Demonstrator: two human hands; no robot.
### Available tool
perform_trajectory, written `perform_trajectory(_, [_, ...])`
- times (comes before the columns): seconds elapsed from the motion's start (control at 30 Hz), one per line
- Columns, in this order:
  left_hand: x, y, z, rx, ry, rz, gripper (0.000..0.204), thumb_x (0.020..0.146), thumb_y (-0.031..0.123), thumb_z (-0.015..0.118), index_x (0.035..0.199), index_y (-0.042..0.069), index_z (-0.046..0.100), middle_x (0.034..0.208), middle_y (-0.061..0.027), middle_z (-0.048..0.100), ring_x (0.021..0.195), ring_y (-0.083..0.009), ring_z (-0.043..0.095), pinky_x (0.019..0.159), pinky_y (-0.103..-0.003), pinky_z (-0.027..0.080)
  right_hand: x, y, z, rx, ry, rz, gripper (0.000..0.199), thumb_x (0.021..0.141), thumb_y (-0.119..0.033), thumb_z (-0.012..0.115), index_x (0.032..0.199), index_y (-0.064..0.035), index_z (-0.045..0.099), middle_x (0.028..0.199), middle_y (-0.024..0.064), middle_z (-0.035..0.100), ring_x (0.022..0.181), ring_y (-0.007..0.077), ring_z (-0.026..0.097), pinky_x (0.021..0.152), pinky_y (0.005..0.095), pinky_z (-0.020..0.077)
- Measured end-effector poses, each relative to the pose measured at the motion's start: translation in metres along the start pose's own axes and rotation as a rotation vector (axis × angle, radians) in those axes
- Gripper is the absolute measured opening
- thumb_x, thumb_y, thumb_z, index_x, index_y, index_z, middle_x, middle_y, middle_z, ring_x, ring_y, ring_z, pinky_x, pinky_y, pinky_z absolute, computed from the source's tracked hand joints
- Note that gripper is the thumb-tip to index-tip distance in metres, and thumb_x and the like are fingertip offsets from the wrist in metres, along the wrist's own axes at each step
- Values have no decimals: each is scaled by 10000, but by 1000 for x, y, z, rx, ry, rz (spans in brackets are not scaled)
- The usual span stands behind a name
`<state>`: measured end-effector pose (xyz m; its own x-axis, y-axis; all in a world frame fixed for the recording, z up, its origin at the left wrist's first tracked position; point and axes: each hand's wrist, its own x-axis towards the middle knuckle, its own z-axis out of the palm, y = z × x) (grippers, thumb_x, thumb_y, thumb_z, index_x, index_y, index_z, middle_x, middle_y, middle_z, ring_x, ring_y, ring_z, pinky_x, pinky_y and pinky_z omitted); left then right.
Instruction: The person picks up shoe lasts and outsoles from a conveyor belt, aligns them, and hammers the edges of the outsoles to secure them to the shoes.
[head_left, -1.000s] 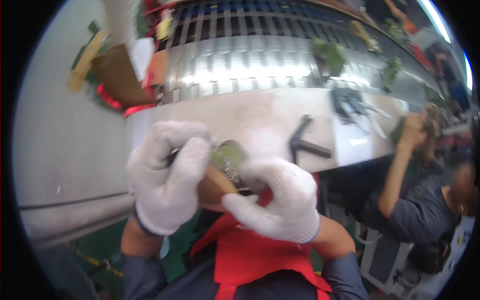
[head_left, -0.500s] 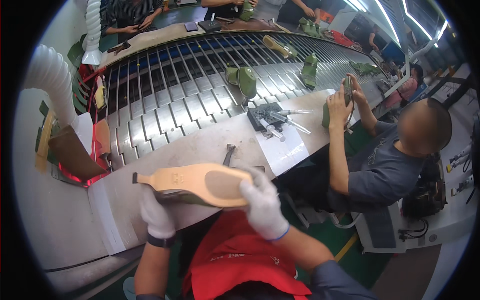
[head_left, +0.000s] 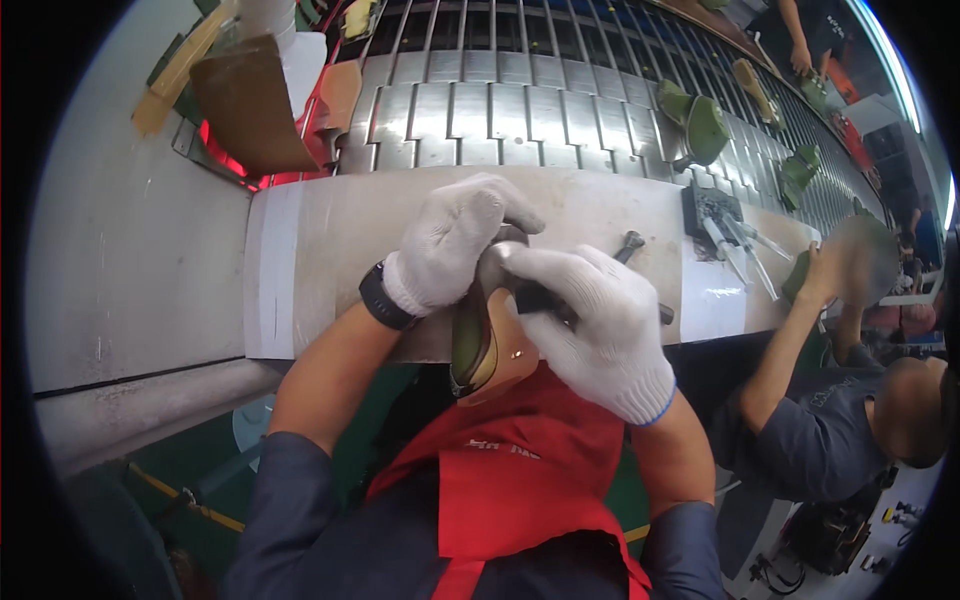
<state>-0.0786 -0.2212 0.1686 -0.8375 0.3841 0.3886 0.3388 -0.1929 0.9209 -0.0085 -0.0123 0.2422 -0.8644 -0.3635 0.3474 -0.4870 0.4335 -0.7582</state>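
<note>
Both my hands wear white knit gloves and hold a green shoe (head_left: 466,338) with a tan sole (head_left: 508,345) over the table's near edge. The shoe stands on its side, lengthwise toward me, its sole facing right. My left hand (head_left: 455,240) is closed round the far end, hiding much of it. My right hand (head_left: 600,315) pinches at the same end from the right, near a shiny grey spot. Under its fingers shows a dark part (head_left: 542,298) that I cannot make out. A hammer-like metal tool (head_left: 630,243) lies on the table behind my right hand, partly hidden.
A worktable (head_left: 350,215) runs along a slatted metal conveyor (head_left: 500,110) carrying other green shoes (head_left: 703,130). Several silver marker-like pens (head_left: 735,245) rest on a dark block at right. A co-worker (head_left: 830,420) sits at right. A brown board (head_left: 250,105) stands at the far left.
The shoe has turned from lying crosswise with its sole up to pointing toward me on its side. Both hands have moved to its far end. The view has shifted left and down.
</note>
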Motion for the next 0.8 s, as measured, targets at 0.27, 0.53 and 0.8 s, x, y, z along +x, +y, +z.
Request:
perform_trajectory(0.27, [-6,-9,-15,134,-46,-24,998,1138,739,172,1109,-64,764,1149,-196,729,1082,-285,702,1013,-413,539,-11,10,14,-333,67,-374,602,661,10,845,1256,-2,748,960,131,736,740,313,698,647,414,564])
perform_trajectory(0.53, [-7,-9,-18,143,-24,-32,1037,1121,769,151,1117,-64,768,1149,-194,728,1083,-279,703,1017,-402,535,-5,11,21,-391,31,-331,652,592,39,852,1238,-4,770,971,151,753,755,341,721,687,426,585])
perform_trajectory(0.8, [-10,-6,-21,124,-37,-59,1019,1122,772,175,1113,-54,772,1151,-189,730,1081,-266,704,1010,-400,534,-3,17,31,-345,92,-371,669,611,37,837,1274,-3,758,1009,149,763,770,333,735,691,413,588])
